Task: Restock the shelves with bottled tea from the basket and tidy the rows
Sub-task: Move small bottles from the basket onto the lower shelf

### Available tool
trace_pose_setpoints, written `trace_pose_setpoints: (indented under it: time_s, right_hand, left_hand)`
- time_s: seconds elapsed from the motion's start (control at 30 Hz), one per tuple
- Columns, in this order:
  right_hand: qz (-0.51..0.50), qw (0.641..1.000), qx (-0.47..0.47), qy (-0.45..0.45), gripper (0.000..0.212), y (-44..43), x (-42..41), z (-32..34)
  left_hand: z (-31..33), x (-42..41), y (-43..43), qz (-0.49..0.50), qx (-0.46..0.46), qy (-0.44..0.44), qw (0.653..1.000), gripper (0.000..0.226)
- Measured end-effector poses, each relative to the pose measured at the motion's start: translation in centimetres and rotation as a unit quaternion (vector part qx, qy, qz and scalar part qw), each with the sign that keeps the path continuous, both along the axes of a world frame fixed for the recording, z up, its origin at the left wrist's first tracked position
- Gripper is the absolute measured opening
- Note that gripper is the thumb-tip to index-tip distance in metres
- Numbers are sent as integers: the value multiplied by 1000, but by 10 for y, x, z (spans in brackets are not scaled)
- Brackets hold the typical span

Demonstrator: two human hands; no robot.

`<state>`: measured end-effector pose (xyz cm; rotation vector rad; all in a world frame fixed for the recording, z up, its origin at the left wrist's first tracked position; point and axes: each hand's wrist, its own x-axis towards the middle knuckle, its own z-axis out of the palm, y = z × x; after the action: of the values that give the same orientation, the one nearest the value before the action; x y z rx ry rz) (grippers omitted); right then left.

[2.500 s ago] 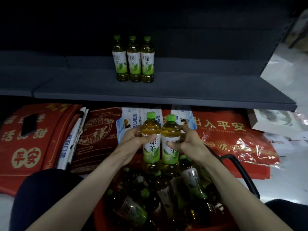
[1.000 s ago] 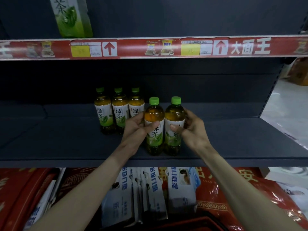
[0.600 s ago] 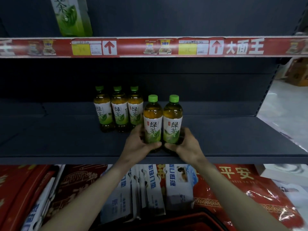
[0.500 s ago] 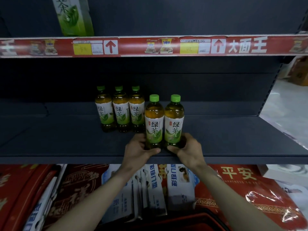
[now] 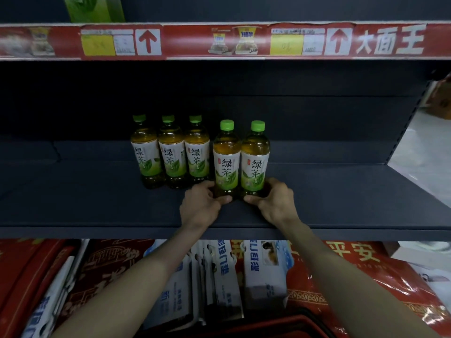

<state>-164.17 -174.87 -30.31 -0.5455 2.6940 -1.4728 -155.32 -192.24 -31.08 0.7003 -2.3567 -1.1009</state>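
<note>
**Two tea bottles gripped at the base on the shelf**

The left hand (image 5: 202,208) curls its fingers and thumb round the base of the left front bottle (image 5: 225,164), a clear plastic bottle of amber tea with a green cap and a white-and-green label. The right hand (image 5: 275,203) grips the base of the right front bottle (image 5: 255,164), of the same kind, in the same way. Both bottles stand upright and touch each other on the dark grey metal shelf (image 5: 97,203). Just behind them, to the left, a row of three matching bottles (image 5: 170,154) stands upright with labels forward. Above runs a red price strip (image 5: 190,41) with arrows and yellow tags. Below the shelf lie white-and-blue packs (image 5: 263,267) among red printed packages (image 5: 366,284). At the bottom edge shows the rim of a red plastic basket (image 5: 280,322).
</note>
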Motion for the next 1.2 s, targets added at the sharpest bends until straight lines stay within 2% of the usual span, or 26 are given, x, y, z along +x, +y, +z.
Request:
trace_pose_setpoints:
  time_s: [0.13,0.23,0.3,0.57,0.87,1.2]
  right_hand:
    - [-5,1000,-13,-5,63,-8,-13,-4]
    - [-8,1000,-17,-6,63,-14,-21,-7]
    - [-10,1000,-22,-4,63,-18,-25,-8]
    - [-21,999,-24,19,66,-24,-28,-16]
    - [-29,999,-8,22,59,-20,-28,-18]
    - [-32,998,33,31,64,-24,-33,-23]
  left_hand:
    - [0,-13,-2,-2,-9,0,1000,51]
    - [-1,-23,-5,-12,-25,-11,1000,32]
    - [-2,-27,-6,-12,-41,-14,999,27]
    - [-9,-33,-4,3,-116,-8,993,38]
    - [-11,-30,-2,28,-123,-12,992,38]
    - [-12,-35,-4,32,-142,-18,989,37]
